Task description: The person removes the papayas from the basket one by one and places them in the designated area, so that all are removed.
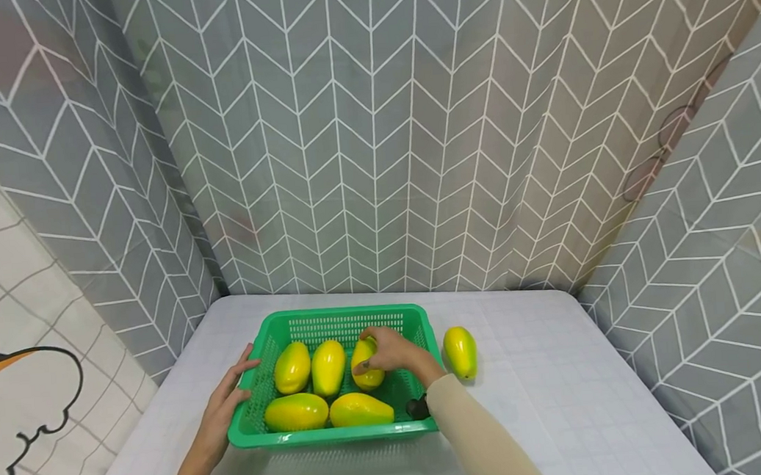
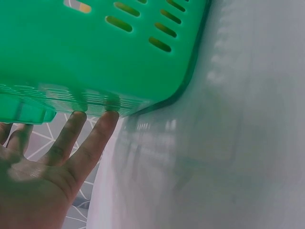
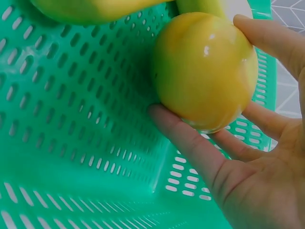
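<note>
A green perforated plastic basket (image 1: 272, 440) stands on the table. My right hand (image 1: 388, 351) reaches into it and holds a glossy yellow-green fruit (image 3: 205, 71), oblong like a mango or small papaya, with thumb and fingers spread around it. Two more such fruits, a left one (image 1: 292, 367) and a middle one (image 1: 328, 368), lie in the same back row. In front of them, two others (image 1: 296, 412) lie sideways. My left hand (image 1: 223, 403) rests against the basket's left side; the left wrist view shows its straight fingertips (image 2: 110, 117) touching the wall from outside.
One more yellow-green fruit (image 1: 461, 352) lies on the table just right of the basket. White cloth covers the table (image 1: 551, 402). Grey curtains (image 1: 373, 135) with a white zigzag pattern hang behind and at the sides.
</note>
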The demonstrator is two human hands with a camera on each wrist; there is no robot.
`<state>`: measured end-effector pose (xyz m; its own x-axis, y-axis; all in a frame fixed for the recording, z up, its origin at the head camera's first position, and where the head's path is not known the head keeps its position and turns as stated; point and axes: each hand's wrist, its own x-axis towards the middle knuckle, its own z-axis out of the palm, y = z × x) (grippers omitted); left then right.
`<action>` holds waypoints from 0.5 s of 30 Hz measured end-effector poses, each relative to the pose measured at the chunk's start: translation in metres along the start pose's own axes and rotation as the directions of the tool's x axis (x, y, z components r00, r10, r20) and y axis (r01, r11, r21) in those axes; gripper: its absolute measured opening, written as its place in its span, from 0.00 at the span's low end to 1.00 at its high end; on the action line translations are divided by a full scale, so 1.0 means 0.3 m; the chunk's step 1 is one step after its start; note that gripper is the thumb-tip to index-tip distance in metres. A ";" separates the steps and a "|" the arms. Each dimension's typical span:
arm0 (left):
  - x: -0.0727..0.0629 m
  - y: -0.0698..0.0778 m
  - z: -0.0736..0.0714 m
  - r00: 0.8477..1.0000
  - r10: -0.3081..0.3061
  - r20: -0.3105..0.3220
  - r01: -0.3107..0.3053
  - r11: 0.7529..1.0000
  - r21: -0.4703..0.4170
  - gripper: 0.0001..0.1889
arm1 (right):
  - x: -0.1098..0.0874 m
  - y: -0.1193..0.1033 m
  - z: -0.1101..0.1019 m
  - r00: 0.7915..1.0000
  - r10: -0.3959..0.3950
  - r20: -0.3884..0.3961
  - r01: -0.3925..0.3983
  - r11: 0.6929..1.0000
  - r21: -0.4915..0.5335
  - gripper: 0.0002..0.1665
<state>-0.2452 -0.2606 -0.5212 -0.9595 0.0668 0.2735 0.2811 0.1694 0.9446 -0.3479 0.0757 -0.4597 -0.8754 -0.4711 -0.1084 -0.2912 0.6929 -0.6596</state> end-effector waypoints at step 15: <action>0.003 0.002 -0.001 1.000 -0.018 -0.005 0.018 1.000 0.013 0.25 | -0.012 -0.007 -0.058 0.998 -0.056 -0.021 0.055 0.998 -0.019 0.44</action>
<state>-0.2458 -0.2606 -0.5204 -0.9644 0.0585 0.2577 0.2641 0.1832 0.9469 -0.3508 0.0856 -0.4450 -0.8657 -0.4975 -0.0561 -0.3465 0.6763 -0.6500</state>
